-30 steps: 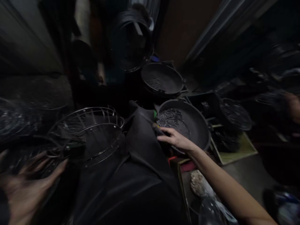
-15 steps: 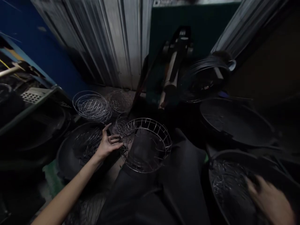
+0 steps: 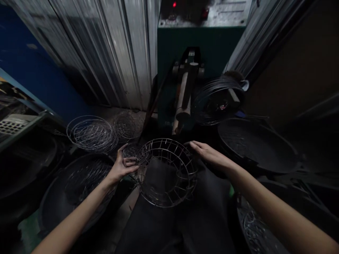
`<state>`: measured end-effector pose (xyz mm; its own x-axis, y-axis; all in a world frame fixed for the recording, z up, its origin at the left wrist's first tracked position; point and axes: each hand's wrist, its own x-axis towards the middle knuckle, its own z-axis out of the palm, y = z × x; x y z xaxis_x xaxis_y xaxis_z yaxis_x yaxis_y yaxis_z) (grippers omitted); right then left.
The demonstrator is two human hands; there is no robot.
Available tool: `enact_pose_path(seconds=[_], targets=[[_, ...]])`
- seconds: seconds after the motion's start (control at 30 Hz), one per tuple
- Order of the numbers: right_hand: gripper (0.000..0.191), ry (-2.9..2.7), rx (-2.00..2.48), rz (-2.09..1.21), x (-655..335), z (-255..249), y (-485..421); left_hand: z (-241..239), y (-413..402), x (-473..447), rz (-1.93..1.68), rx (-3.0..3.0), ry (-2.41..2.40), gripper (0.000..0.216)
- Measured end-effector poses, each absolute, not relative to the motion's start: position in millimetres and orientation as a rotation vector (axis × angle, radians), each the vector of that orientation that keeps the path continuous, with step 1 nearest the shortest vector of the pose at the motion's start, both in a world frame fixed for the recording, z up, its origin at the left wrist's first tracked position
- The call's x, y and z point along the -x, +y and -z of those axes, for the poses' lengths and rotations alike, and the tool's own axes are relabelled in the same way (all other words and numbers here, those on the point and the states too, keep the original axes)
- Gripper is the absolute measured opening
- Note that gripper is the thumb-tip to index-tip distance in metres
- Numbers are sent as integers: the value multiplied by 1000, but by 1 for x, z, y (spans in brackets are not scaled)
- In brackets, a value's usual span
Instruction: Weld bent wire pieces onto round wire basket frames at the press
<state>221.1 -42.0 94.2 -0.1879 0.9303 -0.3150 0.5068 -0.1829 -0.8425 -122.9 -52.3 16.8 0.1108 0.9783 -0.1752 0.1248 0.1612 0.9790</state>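
A round wire basket frame (image 3: pixel 167 204), two metal hoops joined by short cross wires, rests over my lap. My left hand (image 3: pixel 124 169) is at its left side, fingers curled and thumb against the wire, gripping it. At the frame's upper right rim is my right hand (image 3: pixel 202 150), fingers pressed together; what is between the fingertips is too dark to make out. Beyond the frame, the green welding machine (image 3: pixel 169 46) points its thick electrode arm (image 3: pixel 183 102) towards me.
A dark tub of wire pieces (image 3: pixel 84 180) stands at left, another tub with bent wires (image 3: pixel 255 225) at lower right. Behind it is a shallow black tub (image 3: pixel 256 144). Wire hoops (image 3: pixel 92 134) lie at back left. A cable coil (image 3: pixel 219 98) hangs beside the machine.
My right hand has come up from the lower right tub to the frame's right rim. My left hand stays on the frame. The view has tilted up, showing more of the machine's panel.
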Motion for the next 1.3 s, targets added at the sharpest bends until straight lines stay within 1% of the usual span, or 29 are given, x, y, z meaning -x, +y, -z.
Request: enact_pose_path(seconds=[0.17, 0.3, 0.57, 0.73, 0.87, 1.0, 1.07, 1.2, 1.3], targets=[[66, -1718, 1775, -1423, -226, -93, -13, -15, -32, 114, -864, -1235, 1261, 110], [70, -1760, 1838, -1497, -226, -94, 2, -8, -24, 110, -842, -1229, 1228, 109], [69, -1677, 1939, -1667, -222, -101, 19, -9, -11, 110, -827, -1200, 1227, 110], [62, -1597, 2056, -1678, -224, -97, 26, -19, -6, 99, -791, -1134, 1231, 104], [62, -1523, 2106, -1713, -232, -91, 34, -28, 5, 92, -747, -1108, 1223, 98], [59, -1463, 2006, -1937, -243, -81, 45, -34, 18, 92, -723, -1140, 1227, 95], [62, -1455, 1980, -2003, -246, -77, 48, -34, 24, 93, -712, -1154, 1227, 97], [74, -1497, 2029, -1936, -244, -77, 52, -31, 30, 93, -720, -1139, 1237, 98], [73, -1490, 2063, -1926, -241, -81, 52, -30, 33, 93, -718, -1127, 1247, 99]])
